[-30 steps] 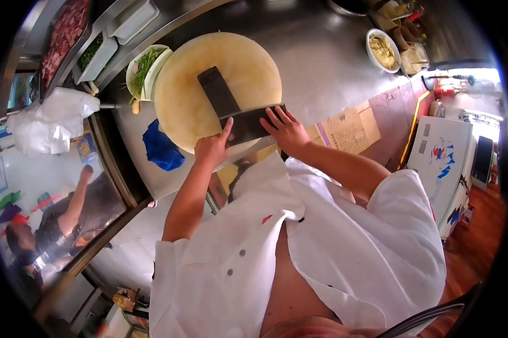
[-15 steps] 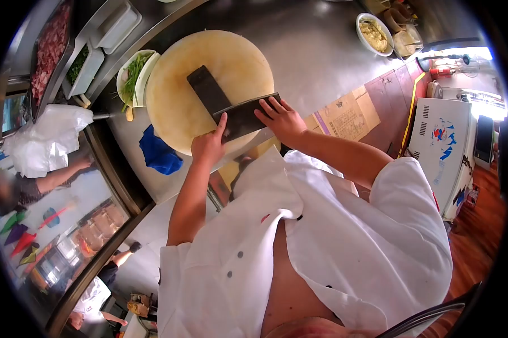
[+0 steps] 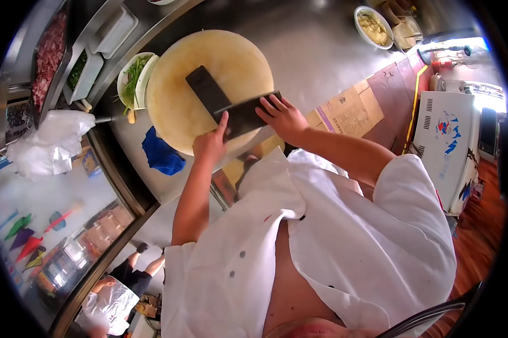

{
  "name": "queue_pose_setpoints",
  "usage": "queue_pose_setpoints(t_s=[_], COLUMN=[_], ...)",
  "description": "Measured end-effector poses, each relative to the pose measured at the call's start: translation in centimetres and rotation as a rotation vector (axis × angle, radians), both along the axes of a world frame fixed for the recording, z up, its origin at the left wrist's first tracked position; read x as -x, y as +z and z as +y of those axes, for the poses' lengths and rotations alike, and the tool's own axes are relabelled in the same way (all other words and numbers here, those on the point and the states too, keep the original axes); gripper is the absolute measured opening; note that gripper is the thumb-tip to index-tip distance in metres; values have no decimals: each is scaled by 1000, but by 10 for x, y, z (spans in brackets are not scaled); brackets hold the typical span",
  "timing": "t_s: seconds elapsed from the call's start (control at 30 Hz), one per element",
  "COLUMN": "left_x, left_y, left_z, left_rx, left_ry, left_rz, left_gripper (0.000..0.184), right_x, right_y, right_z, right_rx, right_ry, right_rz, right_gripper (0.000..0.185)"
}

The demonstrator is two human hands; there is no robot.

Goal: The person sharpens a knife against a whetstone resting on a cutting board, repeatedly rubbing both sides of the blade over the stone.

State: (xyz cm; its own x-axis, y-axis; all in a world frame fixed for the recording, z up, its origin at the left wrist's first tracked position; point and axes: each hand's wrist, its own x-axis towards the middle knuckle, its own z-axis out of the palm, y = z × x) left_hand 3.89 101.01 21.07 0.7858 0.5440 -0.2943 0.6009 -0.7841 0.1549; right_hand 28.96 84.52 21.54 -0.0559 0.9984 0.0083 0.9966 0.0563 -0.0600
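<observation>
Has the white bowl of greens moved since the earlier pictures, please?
No; the white bowl stays beside the left edge of the round board.

A block (image 3: 208,87) lies on the board (image 3: 237,53), right of the cloth (image 3: 162,152).

Desk (image 3: 309,42): blue cloth (image 3: 162,152) toward near-left corner, bowl of greens (image 3: 144,84) by left edge, bowl of yellow food (image 3: 366,39) toward right.

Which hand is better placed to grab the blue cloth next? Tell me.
Left, I'd judge: the left hand sits nearer the blue cloth, which lies on its side of the round board. The right hand is farther across, on the dark flat piece.
</observation>
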Motion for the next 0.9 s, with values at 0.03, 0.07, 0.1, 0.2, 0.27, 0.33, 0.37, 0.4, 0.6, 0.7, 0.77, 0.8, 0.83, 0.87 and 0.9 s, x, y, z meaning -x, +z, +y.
queue_pose_setpoints(t_s=[0.03,0.07,0.1,0.2,0.27,0.33,0.37,0.4,0.6,0.7,0.77,0.8,0.83,0.87,0.9], left_x=[2,-1,-5,-25,-23,-19,-19,-14,-3,-22,-27,-25,-20,-14,-6], left_y=[-2,-1,-1,0,-4,-14,-2,-6,-6,-2,0,0,-1,-3,-9], left_z=[1,11,27,84,89,82,61,42,24,81,95,89,73,55,36], left_rx=[-3,-8,34,44,3,-13,4,11,-14,-24,-71,-74,-61,-48,-31], left_ry=[-25,-29,0,33,23,33,70,73,19,31,29,28,38,48,68], left_rz=[-28,-28,-31,-37,-36,-51,-4,-29,-1,-25,-34,-38,-47,-56,-62], left_gripper=[98,98,97,95,94,93,92,94,98,98,98,98,97,96,95], right_x=[2,0,-5,-19,-23,-21,-18,-13,-5,-17,-22,-23,-21,-19,-13], right_y=[-5,-5,-6,-12,-14,-12,-11,-8,-11,-14,-14,-12,-11,-10,-7], right_z=[-1,8,27,87,100,83,69,51,37,91,107,102,88,73,55], right_rx=[-49,-54,-61,-91,-107,-97,-85,-90,-125,-158,-126,-129,-110,-91,-66], right_ry=[-20,-24,-12,-29,-23,-17,-7,-11,-7,-28,-27,-28,-10,9,15], right_rz=[28,28,-4,-27,-43,-35,-21,-7,-14,-5,-61,-65,-35,-4,7], right_gripper=[54,54,54,52,51,51,51,55,54,52,49,49,49,50,51])
